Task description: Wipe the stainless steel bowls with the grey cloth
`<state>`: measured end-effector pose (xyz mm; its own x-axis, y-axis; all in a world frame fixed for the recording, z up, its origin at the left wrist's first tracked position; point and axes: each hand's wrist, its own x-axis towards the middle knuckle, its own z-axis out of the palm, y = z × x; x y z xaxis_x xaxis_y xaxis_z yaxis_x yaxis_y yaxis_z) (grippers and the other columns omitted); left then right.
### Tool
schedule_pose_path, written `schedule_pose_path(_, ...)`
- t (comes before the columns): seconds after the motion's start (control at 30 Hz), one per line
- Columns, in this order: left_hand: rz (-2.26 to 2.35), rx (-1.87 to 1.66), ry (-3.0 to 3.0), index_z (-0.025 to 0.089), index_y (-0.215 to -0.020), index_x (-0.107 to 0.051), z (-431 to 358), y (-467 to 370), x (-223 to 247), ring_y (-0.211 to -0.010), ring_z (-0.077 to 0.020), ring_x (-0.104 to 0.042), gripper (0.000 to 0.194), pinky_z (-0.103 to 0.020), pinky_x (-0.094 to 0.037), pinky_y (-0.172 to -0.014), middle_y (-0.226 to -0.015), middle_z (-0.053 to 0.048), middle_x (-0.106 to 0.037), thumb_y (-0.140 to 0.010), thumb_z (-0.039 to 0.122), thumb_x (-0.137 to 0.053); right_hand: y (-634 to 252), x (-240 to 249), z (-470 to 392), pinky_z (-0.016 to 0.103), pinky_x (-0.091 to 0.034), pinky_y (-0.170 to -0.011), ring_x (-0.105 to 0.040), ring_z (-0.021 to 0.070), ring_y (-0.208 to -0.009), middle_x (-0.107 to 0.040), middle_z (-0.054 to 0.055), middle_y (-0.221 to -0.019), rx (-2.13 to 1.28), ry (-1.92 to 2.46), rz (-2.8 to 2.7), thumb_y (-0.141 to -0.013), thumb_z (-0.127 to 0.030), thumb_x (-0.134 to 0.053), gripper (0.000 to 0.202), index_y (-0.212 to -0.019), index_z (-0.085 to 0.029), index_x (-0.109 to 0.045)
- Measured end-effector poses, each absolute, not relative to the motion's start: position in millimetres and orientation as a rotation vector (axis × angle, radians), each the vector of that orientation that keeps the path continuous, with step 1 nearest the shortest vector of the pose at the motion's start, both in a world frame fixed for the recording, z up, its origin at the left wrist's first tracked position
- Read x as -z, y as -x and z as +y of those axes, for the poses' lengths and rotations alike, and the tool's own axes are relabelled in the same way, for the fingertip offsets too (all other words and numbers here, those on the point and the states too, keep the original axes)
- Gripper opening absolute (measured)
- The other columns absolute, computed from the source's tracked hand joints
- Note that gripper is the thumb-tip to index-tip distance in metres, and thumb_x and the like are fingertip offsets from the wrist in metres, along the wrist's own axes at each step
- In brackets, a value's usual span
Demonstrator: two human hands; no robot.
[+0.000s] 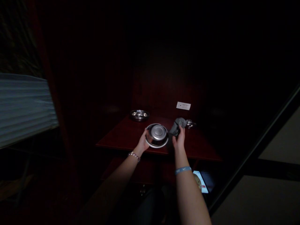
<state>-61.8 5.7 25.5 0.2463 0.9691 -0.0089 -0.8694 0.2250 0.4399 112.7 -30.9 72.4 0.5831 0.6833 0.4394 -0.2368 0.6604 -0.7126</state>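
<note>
My left hand (143,142) grips a shiny metal bowl (157,135) by its left rim. The bowl is turned so that its round underside faces me, above the front edge of the dark red desk (122,137). Just right of the bowl, my right hand (180,137) is closed on a crumpled grey cloth (178,125). A small gap separates the cloth from the bowl's rim. Farther back on the left of the desk sit metal bowls (139,115), apparently stacked. Behind the cloth is another shiny metal item (191,124), partly covered from view.
A white socket plate (183,106) is fixed to the back panel. Below the desk at right, a lit screen (201,182) shows beside my right forearm. Pale ribbed material (25,106) stands at far left. Much of the surroundings is too dark to make out.
</note>
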Motion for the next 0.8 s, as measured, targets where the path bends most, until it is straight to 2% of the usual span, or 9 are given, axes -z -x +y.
schedule_pose_path(0.1,0.311,-1.286,-0.384,0.017,-0.122,-0.056,6.9,62.0,-24.8,-0.097,-0.0177,-0.068,0.033,-0.031,-0.047,-0.098,-0.104,-0.007,-0.073,-0.095,0.030,-0.041,-109.1,-73.5,-35.1,0.048,-0.041,-0.103,-0.056,0.0222,-0.117,-0.051,0.014,-0.134,-0.435,0.801,-0.755,-0.081,-0.036,-0.048,0.064,-0.141,-0.016,-0.035)
schedule_pose_path(0.2,0.323,-1.292,-0.382,0.017,-0.119,-0.058,7.2,61.6,-24.3,-0.097,-0.0180,-0.068,0.032,-0.030,-0.047,-0.098,-0.103,-0.007,-0.073,-0.095,0.030,-0.042,-102.5,-82.3,-49.2,0.048,-0.028,-0.111,-0.042,0.0233,-0.131,-0.042,0.017,-0.143,-0.149,0.902,-0.799,-0.085,-0.034,-0.043,0.062,-0.142,-0.012,-0.033)
schedule_pose_path(0.37,0.338,-1.292,-0.388,0.017,-0.117,-0.060,2.7,60.0,-27.1,-0.097,-0.0192,-0.068,0.033,-0.032,-0.049,-0.094,-0.102,-0.008,-0.073,-0.095,0.032,-0.042,-83.9,-94.5,-72.2,0.047,-0.020,-0.116,-0.026,0.0210,-0.141,-0.029,0.011,-0.152,0.243,0.963,-1.104,-0.095,-0.030,-0.027,0.055,-0.147,-0.016,-0.027)
schedule_pose_path(0.57,0.334,-1.274,-0.362,0.017,-0.117,-0.060,-1.0,61.3,-32.4,-0.088,-0.0170,-0.069,0.031,-0.031,-0.053,-0.088,-0.098,-0.007,-0.074,-0.095,0.029,-0.041,-64.5,-72.1,-65.8,0.047,-0.023,-0.115,-0.035,0.0186,-0.137,-0.044,0.003,-0.145,0.132,1.081,-2.021,-0.096,-0.038,-0.034,0.045,-0.139,-0.029,-0.045)
schedule_pose_path(0.7,0.320,-1.283,-0.332,0.017,-0.119,-0.058,2.0,61.0,-30.8,-0.085,-0.0155,-0.069,0.032,-0.028,-0.054,-0.083,-0.100,-0.008,-0.073,-0.095,0.028,-0.041,-59.9,-71.8,-64.1,0.045,-0.023,-0.114,-0.027,0.0175,-0.141,-0.036,0.004,-0.151,0.153,1.153,-1.927,-0.098,-0.035,-0.026,0.048,-0.144,-0.027,-0.037)
schedule_pose_path(0.8,0.323,-1.264,-0.318,0.019,-0.118,-0.058,5.1,60.4,-28.3,-0.076,-0.0141,-0.069,0.031,-0.027,-0.055,-0.076,-0.091,-0.006,-0.074,-0.096,0.026,-0.037,-60.7,-81.9,-69.7,0.048,-0.017,-0.116,-0.020,0.0181,-0.144,-0.029,0.002,-0.154,0.253,1.166,-1.840,-0.098,-0.032,-0.022,0.050,-0.147,-0.028,-0.030)
